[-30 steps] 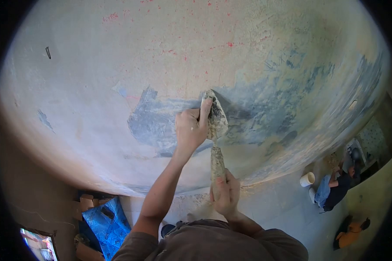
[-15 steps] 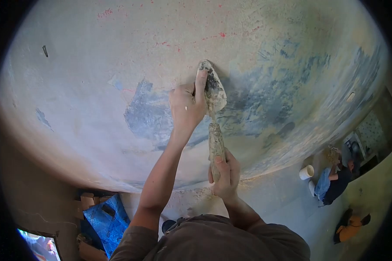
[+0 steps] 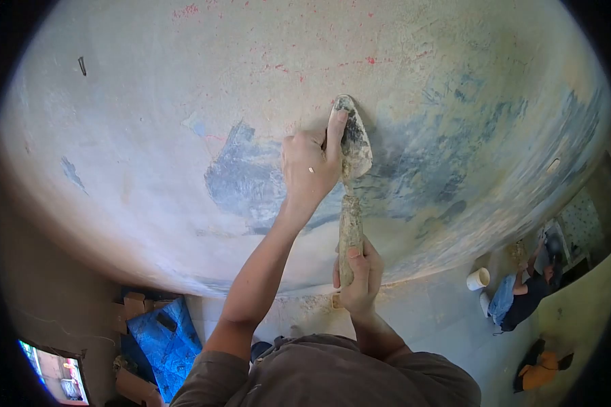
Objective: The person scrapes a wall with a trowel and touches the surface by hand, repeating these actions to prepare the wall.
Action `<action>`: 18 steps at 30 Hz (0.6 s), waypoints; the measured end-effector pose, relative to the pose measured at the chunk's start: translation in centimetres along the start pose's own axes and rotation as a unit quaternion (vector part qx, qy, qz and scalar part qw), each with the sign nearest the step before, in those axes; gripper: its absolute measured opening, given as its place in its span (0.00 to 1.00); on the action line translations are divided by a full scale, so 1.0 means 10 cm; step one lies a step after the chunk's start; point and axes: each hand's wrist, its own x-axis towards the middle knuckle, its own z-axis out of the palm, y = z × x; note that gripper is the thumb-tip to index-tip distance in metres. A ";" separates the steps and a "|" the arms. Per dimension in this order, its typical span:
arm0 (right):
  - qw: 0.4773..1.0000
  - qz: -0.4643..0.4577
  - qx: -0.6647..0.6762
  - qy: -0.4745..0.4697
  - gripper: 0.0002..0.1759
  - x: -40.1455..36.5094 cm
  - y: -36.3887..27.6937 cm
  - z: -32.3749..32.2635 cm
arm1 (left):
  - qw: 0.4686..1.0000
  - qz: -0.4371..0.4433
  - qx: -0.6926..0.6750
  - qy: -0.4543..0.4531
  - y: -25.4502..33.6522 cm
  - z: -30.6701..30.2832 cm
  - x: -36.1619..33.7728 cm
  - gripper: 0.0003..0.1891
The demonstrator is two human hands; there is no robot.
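A mortar-caked trowel (image 3: 352, 159) lies flat against the plastered ceiling surface (image 3: 149, 102), its blade pointing away from me. My left hand (image 3: 310, 169) presses on the blade, index finger stretched along it toward the tip. My right hand (image 3: 358, 275) is closed around the trowel's wooden handle below. Wet grey plaster patches (image 3: 244, 180) spread to the left and right of the blade.
Below on the floor lie a blue tarp (image 3: 163, 336) and cardboard boxes (image 3: 130, 308). At the right a person in dark top and jeans (image 3: 519, 298) crouches beside a white bucket (image 3: 478, 278). Another person in orange (image 3: 540, 373) is lower right.
The trowel and both hands pushed up along the surface from lower down, then shifted slightly right. The left index finger stays along the blade.
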 end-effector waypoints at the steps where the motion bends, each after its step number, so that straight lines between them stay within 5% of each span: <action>1: 1.000 0.008 0.001 -0.002 0.22 -0.02 0.00 -0.02 | 1.000 0.008 0.004 -0.001 -0.03 0.00 -0.03 0.34; 12: 0.998 0.056 0.009 -0.014 0.19 -0.27 0.06 0.00 | 0.996 -0.048 0.020 -0.072 -0.32 0.04 -0.23 0.34; 18: 0.998 0.059 0.028 0.001 0.19 -0.40 0.24 -0.05 | 0.999 -0.037 0.017 -0.026 -0.37 0.03 -0.40 0.35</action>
